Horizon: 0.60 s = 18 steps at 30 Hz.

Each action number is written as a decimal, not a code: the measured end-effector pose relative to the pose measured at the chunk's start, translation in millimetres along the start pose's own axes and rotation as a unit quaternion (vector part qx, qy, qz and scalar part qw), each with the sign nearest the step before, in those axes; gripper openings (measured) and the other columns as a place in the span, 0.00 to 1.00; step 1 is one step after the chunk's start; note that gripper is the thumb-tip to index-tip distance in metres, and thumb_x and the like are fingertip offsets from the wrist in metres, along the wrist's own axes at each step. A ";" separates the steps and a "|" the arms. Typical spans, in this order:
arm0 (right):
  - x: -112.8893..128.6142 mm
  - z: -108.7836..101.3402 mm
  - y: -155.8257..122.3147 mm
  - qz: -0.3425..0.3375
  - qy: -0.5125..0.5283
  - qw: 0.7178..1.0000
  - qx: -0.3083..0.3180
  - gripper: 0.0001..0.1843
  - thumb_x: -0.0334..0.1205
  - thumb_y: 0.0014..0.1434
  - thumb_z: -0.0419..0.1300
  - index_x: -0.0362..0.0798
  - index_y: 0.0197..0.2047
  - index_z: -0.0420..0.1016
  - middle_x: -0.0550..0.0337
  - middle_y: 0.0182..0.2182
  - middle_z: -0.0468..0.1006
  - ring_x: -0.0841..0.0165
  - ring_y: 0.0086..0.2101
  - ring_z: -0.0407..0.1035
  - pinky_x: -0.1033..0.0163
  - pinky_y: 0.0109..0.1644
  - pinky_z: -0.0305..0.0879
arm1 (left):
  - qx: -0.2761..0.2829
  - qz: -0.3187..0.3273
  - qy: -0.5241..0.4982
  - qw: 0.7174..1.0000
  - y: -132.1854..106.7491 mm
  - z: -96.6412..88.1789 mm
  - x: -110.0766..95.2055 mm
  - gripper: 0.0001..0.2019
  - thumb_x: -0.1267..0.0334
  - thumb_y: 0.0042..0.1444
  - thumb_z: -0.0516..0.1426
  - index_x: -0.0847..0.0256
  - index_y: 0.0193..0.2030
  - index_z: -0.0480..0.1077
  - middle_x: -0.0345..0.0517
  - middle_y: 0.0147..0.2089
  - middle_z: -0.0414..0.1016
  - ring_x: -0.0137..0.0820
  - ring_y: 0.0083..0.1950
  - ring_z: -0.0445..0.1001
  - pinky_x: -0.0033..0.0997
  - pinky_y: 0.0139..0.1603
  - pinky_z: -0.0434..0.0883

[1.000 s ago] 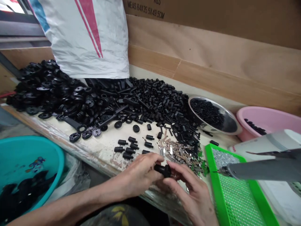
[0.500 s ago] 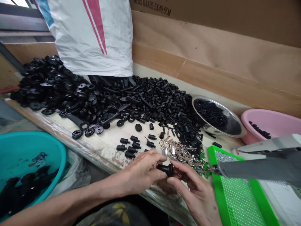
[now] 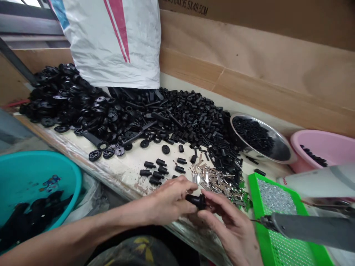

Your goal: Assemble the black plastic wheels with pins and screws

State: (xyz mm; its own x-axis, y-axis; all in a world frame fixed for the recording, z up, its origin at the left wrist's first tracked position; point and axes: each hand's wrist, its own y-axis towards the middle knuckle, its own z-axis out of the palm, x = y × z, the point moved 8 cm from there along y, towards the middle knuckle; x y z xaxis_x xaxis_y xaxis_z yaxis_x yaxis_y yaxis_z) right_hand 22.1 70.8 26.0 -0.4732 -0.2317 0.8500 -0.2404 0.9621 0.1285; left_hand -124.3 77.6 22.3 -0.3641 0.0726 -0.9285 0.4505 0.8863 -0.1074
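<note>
Between my two hands, above the table's front edge, is a black cylindrical plastic part (image 3: pixel 195 201) with a wider flange at its right end. The fingers of my left hand (image 3: pixel 170 199) are closed on its narrower left end. My right hand (image 3: pixel 231 221) pinches the flanged end between thumb and fingers. Just beyond them lie several short black cylinders with thin tips (image 3: pixel 163 170) and a heap of shiny metal strips (image 3: pixel 213 179). Right of my right hand, a grey power screwdriver (image 3: pixel 310 229) with a thin bit points left over a green tray (image 3: pixel 256 207).
Black round parts (image 3: pixel 83 107) and short tubes (image 3: pixel 191 114) are heaped along the back, before a white sack (image 3: pixel 119 44). A steel bowl (image 3: pixel 280 155) and a pink basin (image 3: pixel 330 138) stand right. A teal tub (image 3: pixel 63 162) holding black parts sits at lower left.
The screwdriver has moved right and down, uncovering small silvery pieces in the green tray. The view has shifted slightly. Both hands keep their grip on the black part.
</note>
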 end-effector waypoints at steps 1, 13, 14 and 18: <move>3.2 0.0 0.9 -0.019 -0.009 1.000 0.011 0.16 0.40 0.53 0.67 0.56 0.47 0.79 0.61 0.35 0.81 0.68 0.31 0.74 0.67 0.34 0.73 | 0.039 -0.011 -0.016 0.999 0.5 1.9 1.7 0.07 0.69 0.53 0.56 0.60 0.38 0.73 0.39 0.37 0.69 0.27 0.35 0.68 0.24 0.34 0.64; -7.6 -2.6 -4.8 0.021 0.007 1.000 -0.020 0.17 0.43 0.55 0.66 0.56 0.48 0.78 0.63 0.34 0.82 0.69 0.31 0.76 0.68 0.35 0.74 | -0.112 0.064 0.029 0.991 -5.3 1.1 -10.9 0.15 0.78 0.50 0.53 0.60 0.42 0.71 0.40 0.39 0.69 0.27 0.39 0.68 0.23 0.39 0.63; -4.6 -3.8 -3.7 0.007 -0.003 1.000 -0.019 0.16 0.42 0.54 0.66 0.57 0.48 0.78 0.63 0.34 0.82 0.69 0.30 0.75 0.68 0.35 0.74 | -0.087 0.047 0.020 0.995 -3.6 0.0 -10.6 0.14 0.76 0.52 0.54 0.59 0.43 0.72 0.40 0.40 0.69 0.28 0.41 0.68 0.24 0.40 0.64; 6.1 -5.4 -0.3 -0.040 -0.016 0.999 -0.011 0.16 0.39 0.53 0.67 0.58 0.47 0.78 0.63 0.37 0.81 0.69 0.32 0.75 0.68 0.36 0.73 | 0.021 0.004 0.000 1.000 0.8 -1.9 -8.5 0.10 0.72 0.54 0.55 0.58 0.38 0.75 0.38 0.35 0.71 0.28 0.37 0.70 0.24 0.39 0.64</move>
State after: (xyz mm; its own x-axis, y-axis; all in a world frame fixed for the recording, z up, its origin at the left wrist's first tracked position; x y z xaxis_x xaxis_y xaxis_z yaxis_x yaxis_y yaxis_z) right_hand 23.9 69.9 33.9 -0.4810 -0.3114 0.8196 -0.2598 0.9435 0.2060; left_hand -122.4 78.6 30.8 -0.3610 0.0790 -0.9292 0.4869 0.8658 -0.1155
